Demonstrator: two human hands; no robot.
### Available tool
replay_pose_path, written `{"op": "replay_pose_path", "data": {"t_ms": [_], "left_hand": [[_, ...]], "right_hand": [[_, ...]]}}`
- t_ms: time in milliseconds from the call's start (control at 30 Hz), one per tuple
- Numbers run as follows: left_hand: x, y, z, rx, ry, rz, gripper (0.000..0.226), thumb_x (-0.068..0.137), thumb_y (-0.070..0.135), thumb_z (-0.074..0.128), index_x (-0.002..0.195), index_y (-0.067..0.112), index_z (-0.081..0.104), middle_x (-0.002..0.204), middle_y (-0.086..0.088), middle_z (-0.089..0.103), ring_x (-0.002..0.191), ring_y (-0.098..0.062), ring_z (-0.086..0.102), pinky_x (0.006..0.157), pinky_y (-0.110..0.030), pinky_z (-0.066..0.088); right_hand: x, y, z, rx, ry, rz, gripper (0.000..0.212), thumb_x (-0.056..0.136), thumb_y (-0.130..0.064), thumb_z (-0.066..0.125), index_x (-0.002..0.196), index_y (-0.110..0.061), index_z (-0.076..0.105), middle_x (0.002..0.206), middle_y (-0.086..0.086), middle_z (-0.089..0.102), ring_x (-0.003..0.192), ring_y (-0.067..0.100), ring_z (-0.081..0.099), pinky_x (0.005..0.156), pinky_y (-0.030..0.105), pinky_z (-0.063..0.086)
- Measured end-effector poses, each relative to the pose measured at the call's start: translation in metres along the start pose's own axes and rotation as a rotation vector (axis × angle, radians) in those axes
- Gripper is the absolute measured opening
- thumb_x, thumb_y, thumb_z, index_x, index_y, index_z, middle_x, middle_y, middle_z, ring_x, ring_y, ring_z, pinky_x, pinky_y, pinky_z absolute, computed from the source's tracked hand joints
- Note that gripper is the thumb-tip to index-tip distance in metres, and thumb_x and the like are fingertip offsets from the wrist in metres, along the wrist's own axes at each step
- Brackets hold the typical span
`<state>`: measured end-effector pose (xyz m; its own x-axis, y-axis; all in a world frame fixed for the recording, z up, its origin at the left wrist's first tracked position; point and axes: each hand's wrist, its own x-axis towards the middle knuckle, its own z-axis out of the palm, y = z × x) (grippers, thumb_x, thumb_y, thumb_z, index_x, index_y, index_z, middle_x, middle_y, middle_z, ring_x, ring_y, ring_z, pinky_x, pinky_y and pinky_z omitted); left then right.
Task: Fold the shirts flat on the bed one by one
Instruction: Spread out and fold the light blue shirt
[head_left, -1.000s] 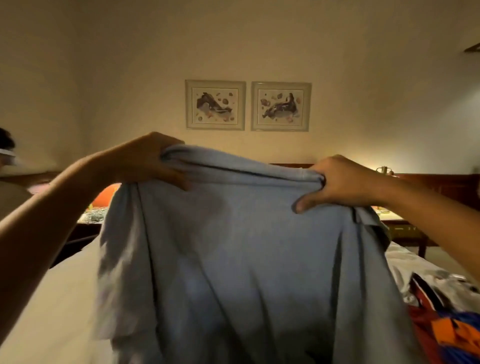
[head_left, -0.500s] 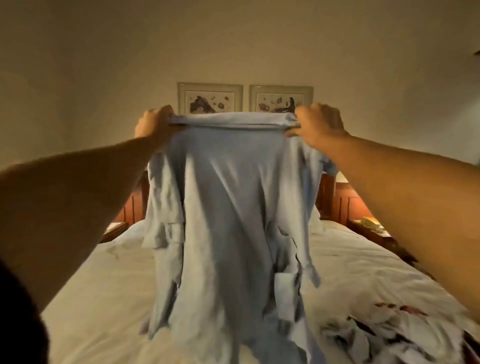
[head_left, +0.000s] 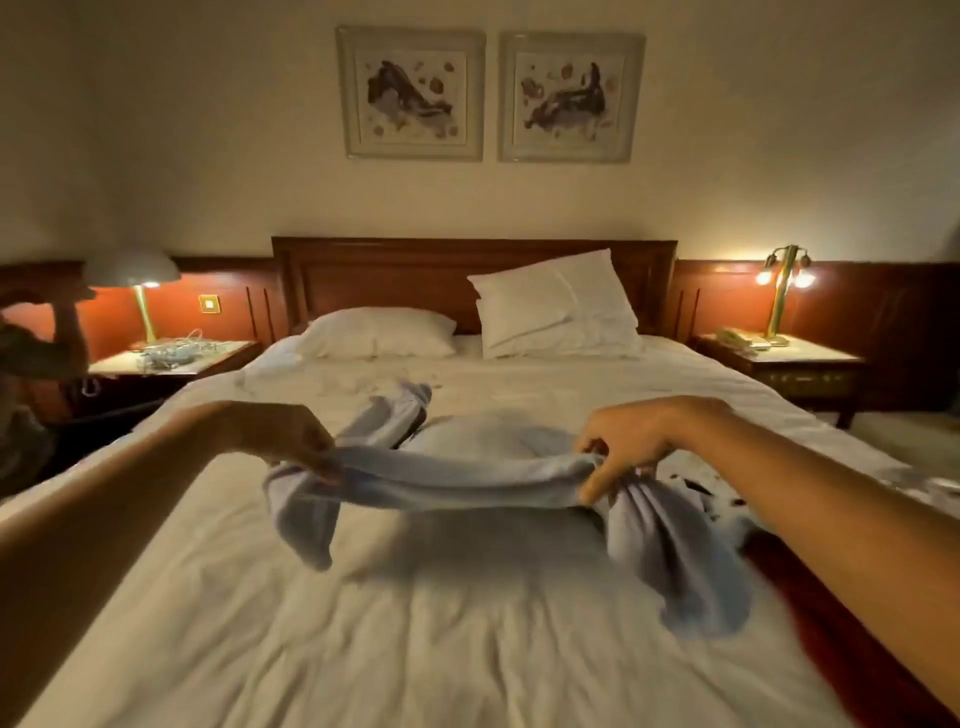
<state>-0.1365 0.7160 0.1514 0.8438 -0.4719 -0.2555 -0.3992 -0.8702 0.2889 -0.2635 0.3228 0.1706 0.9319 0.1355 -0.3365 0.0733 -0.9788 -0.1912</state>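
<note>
1. The bed (head_left: 415, 649) has a wide stretch of bare, wrinkled white sheet from the centre towards 6 o'clock. More bare sheet lies at 12 o'clock, between the shirt and the pillows.
2. The light blue shirt (head_left: 467, 478) sits at the middle of the bed. One edge is stretched level between both hands and lifted off the sheet, with a shadow beneath it. Its far part lies on the sheet towards 12 o'clock.
3. The left hand (head_left: 283, 434) is at 9 o'clock of the shirt, palm down, with its fingers curled round the gathered edge. A sleeve hangs below it.
4. The right hand (head_left: 631, 441) is at 3 o'clock, fingers and thumb pinching the bunched cloth. Folds trail from it towards 5 o'clock.
5. Both forearms reach in from the lower corners, above the sheet.
6. Dark red cloth (head_left: 831, 634) runs along the bed's right edge at 4 o'clock, just beside the trailing folds. Patterned clothes (head_left: 693, 491) lie at 3 o'clock.
7. A flat pillow (head_left: 376, 332) and propped pillows (head_left: 550, 306) rest by the headboard (head_left: 389, 275) at 12 o'clock, well apart from the shirt.
8. A counter (head_left: 171, 358) with a lit lamp (head_left: 132, 270) stands at 10 o'clock, and another person (head_left: 36, 353) is beside it.
9. A second counter (head_left: 789, 358) stands at 2 o'clock.
</note>
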Motion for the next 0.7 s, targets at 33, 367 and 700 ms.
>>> {"op": "replay_pose_path", "data": {"t_ms": [33,367,700], "left_hand": [[-0.006,-0.01,0.026,-0.15,-0.126,-0.066,0.052,0.06,0.067,0.079,0.096,0.029,0.078,0.091,0.01,0.075,0.081,-0.009,0.066,0.076,-0.025,0.051],[-0.025,-0.079,0.239,-0.472,0.278,-0.607,0.087,0.076,0.058,0.079,0.137,0.003,0.049,0.135,-0.023,0.054,0.124,-0.038,0.053,0.103,-0.04,0.044],[0.006,-0.096,0.275,-0.373,0.451,-0.507,0.073,0.077,0.054,0.078,0.135,0.02,0.047,0.129,-0.024,0.057,0.115,-0.041,0.057,0.096,-0.044,0.047]], "right_hand": [[-0.002,0.0,0.025,0.187,-0.068,0.001,0.037,0.077,-0.052,0.079,0.09,-0.019,0.071,0.082,-0.003,0.072,0.07,0.014,0.07,0.065,0.032,0.058],[0.018,0.039,0.247,0.487,0.157,0.386,0.071,0.096,-0.055,0.054,0.152,-0.016,0.035,0.155,0.013,0.039,0.14,0.03,0.04,0.111,0.035,0.034],[0.026,0.035,0.328,0.152,0.177,0.572,0.076,0.083,-0.087,0.021,0.151,-0.058,0.004,0.167,0.007,-0.002,0.148,0.048,0.0,0.115,0.066,0.002]]}}
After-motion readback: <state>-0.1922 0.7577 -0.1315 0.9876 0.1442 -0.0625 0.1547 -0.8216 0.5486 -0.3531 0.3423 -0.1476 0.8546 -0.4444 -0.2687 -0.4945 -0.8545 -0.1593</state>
